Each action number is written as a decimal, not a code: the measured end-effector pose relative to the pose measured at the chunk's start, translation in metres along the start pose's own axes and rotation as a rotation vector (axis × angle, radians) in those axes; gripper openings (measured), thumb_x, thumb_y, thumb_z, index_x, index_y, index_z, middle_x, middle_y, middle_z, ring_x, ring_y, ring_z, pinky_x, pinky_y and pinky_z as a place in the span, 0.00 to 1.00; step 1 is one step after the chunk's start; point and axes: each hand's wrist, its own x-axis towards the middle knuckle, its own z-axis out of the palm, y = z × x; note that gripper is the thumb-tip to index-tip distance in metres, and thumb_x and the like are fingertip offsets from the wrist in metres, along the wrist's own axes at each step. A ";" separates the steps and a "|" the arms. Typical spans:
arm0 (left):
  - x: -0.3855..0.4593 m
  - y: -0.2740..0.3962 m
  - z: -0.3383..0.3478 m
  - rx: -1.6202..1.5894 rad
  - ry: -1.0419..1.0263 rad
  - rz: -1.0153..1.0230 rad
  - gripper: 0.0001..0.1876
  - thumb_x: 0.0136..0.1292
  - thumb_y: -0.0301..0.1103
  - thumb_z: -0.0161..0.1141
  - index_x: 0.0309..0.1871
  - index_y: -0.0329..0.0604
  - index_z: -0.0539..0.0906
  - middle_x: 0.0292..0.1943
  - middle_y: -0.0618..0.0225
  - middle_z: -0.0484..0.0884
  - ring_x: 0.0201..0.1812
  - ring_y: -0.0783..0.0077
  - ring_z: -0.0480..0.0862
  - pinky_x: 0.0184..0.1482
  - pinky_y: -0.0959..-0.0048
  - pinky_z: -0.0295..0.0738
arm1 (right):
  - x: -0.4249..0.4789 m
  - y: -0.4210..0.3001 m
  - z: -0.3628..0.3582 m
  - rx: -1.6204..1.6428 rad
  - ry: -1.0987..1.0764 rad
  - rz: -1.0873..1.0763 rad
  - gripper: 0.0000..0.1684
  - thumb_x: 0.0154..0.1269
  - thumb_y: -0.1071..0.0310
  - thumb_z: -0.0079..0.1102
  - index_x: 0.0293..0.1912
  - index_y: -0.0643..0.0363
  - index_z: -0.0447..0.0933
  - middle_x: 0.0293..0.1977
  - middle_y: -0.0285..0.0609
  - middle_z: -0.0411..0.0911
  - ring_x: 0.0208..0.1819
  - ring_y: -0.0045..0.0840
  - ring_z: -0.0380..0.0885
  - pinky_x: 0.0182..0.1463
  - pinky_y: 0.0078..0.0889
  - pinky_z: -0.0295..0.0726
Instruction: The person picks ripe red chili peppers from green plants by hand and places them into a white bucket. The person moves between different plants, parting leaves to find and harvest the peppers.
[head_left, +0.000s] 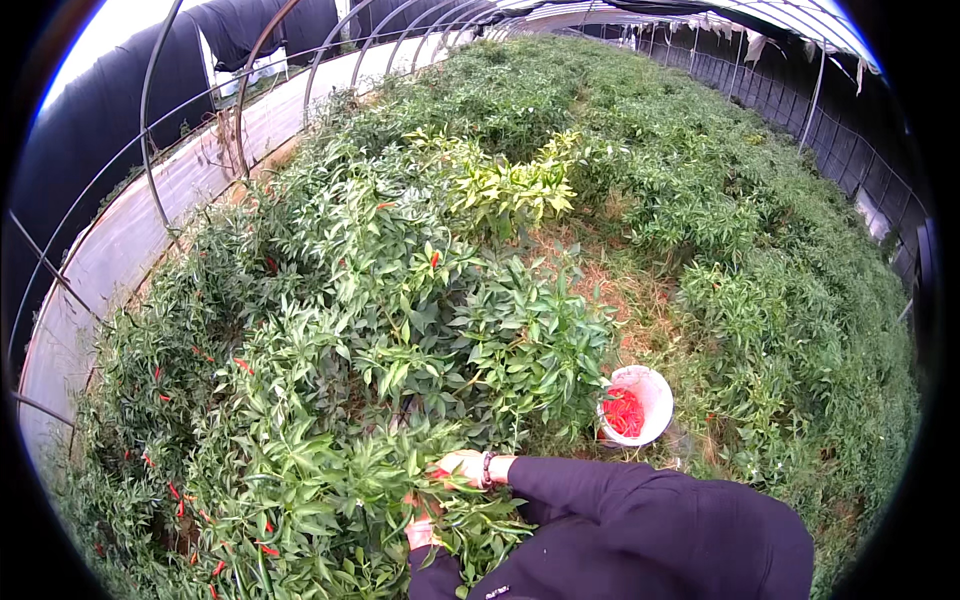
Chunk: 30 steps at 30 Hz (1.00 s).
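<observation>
My right hand (466, 468), with a beaded bracelet (487, 469) at its wrist, reaches in among the leaves of a chili pepper plant (330, 480). Its fingers are curled around something red, which looks like a red chili pepper (439, 473). Just below, my left hand (422, 526) is in the same foliage, and leaves cover most of its fingers. Whether it holds anything is hidden. Long green chilies (264, 571) hang on the plant, with red chilies (267, 548) to the left of my hands.
A white bucket (657, 405) partly filled with red chilies (624, 414) stands on the grassy path (626, 307) to the right. Dense pepper rows (757, 202) flank the path. Metal hoops (154, 135) and pale plastic sheeting (127, 210) line the left side.
</observation>
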 end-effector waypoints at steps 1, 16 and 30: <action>-0.005 0.009 0.008 -0.014 -0.032 0.028 0.18 0.69 0.44 0.43 0.52 0.43 0.73 0.55 0.63 0.74 0.47 0.61 0.78 0.45 0.61 0.75 | -0.008 -0.002 -0.005 -0.006 -0.078 0.021 0.23 0.54 0.51 0.60 0.44 0.57 0.74 0.31 0.45 0.79 0.32 0.33 0.78 0.34 0.34 0.74; 0.011 0.011 0.081 -0.527 0.078 0.117 0.26 0.66 0.51 0.46 0.56 0.39 0.72 0.49 0.51 0.77 0.52 0.56 0.76 0.52 0.58 0.74 | 0.182 0.081 -0.283 -0.890 0.424 0.320 0.09 0.57 0.69 0.53 0.36 0.58 0.80 0.31 0.46 0.79 0.35 0.36 0.81 0.36 0.34 0.79; 0.316 0.152 0.269 1.141 0.571 0.927 0.40 0.55 0.31 0.62 0.67 0.33 0.52 0.63 0.46 0.56 0.63 0.51 0.62 0.65 0.63 0.58 | 0.081 0.165 -0.269 -0.427 0.047 0.214 0.17 0.53 0.54 0.50 0.29 0.57 0.78 0.27 0.49 0.79 0.32 0.42 0.79 0.38 0.41 0.77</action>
